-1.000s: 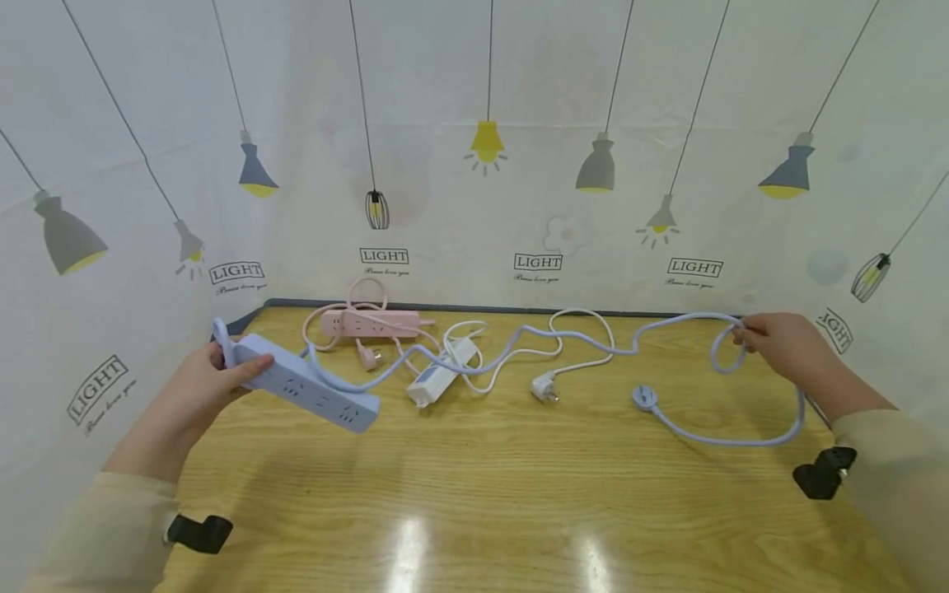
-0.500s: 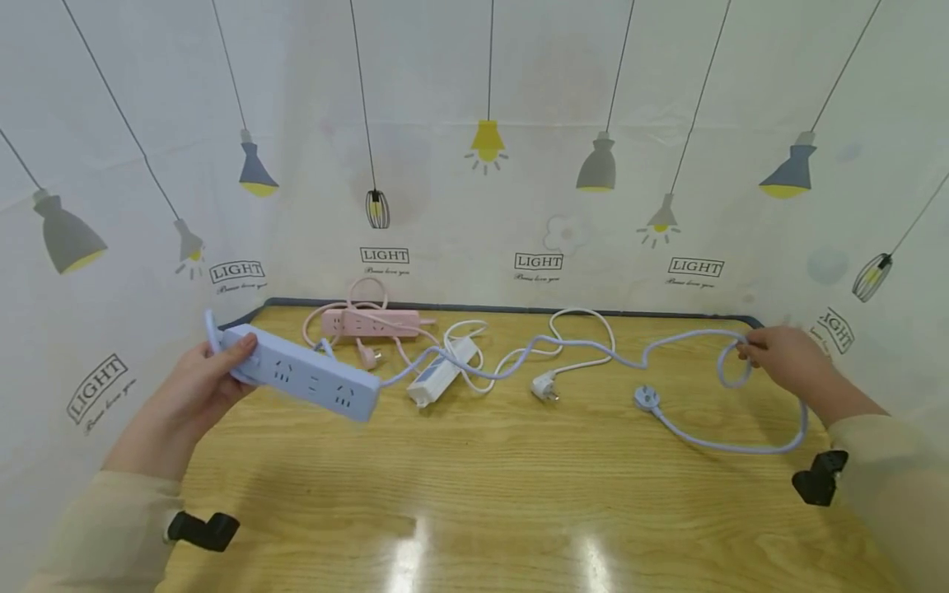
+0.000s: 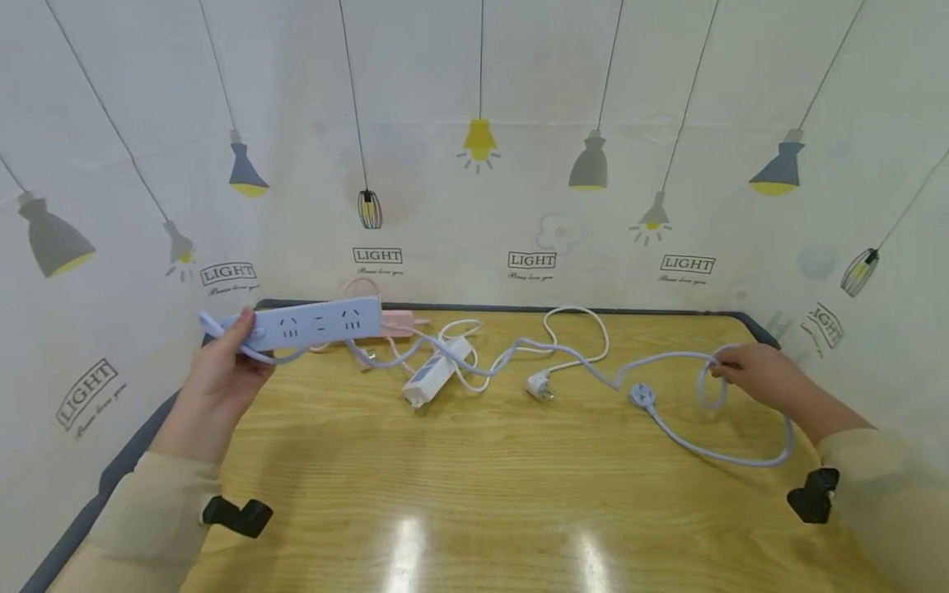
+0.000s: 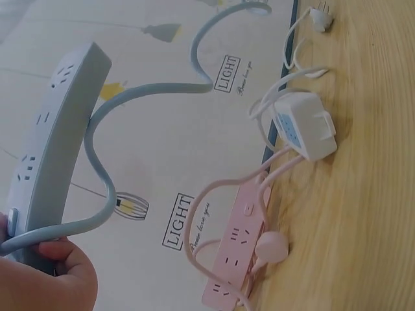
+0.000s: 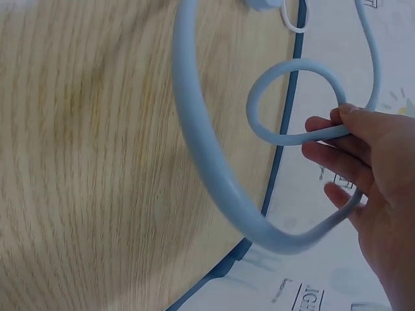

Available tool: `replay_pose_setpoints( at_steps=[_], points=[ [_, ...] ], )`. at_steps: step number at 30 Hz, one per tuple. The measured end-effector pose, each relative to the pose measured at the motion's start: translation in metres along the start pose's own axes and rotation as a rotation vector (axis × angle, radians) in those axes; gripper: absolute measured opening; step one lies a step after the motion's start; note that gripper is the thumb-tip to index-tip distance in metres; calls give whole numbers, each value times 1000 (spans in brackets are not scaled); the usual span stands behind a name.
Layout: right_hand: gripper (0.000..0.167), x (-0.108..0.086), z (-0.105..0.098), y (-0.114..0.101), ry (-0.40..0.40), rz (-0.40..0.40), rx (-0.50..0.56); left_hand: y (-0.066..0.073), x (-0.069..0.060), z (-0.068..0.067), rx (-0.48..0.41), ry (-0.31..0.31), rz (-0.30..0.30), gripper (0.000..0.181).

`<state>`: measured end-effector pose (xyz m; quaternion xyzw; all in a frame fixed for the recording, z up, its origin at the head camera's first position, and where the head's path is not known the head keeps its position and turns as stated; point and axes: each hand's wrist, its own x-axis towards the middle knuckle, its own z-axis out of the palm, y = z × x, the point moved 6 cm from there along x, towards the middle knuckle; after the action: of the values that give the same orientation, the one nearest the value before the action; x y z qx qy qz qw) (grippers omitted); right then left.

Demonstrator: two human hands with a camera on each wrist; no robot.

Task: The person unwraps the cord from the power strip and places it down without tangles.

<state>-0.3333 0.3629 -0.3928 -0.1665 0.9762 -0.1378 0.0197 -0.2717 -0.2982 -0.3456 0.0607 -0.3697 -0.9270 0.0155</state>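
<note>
My left hand grips one end of a light blue power strip, raised off the table with its sockets facing me. In the left wrist view the strip's cord curves away from it. At the right, my right hand pinches that same blue cord where it makes a small loop. Past the hand the cord bends back to its round blue plug, left of the hand. In the head view the raised strip partly covers a pink power strip.
A white power strip lies near the middle of the wooden table, its white plug to the right. A pink plug is beside the pink strip. Behind stands a printed curtain.
My left hand has lifted and turned the blue power strip; its sockets now face me and its far end is higher. My right hand has shifted slightly left and down with the cord.
</note>
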Motion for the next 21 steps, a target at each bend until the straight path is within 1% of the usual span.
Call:
replay_pose_setpoints(
  at_steps=[2,4,6,9,11,13,16,19,21],
  points=[
    [16,3,5,-6,-12,-13,-13,-5,1,6,18,39,-6,8],
    [15,6,9,-11,-16,-28,-38,-12,2,13,49,59,-26,11],
    [12,9,12,-16,0,-42,-62,-20,4,21,81,77,-46,12],
    [6,12,16,-20,22,-53,-94,-35,6,32,118,85,-76,12],
    [6,13,17,-22,30,-53,-104,-45,6,39,147,89,-92,14],
    [8,13,17,-26,32,-39,-109,-54,6,44,171,78,-99,15],
    [17,13,12,-31,57,5,-93,-66,6,50,219,67,-99,14],
    [27,13,4,-41,115,46,-63,-75,7,56,236,57,-90,12],
    [29,13,-1,-52,156,48,-43,-79,7,60,244,62,-80,10]
  ],
)
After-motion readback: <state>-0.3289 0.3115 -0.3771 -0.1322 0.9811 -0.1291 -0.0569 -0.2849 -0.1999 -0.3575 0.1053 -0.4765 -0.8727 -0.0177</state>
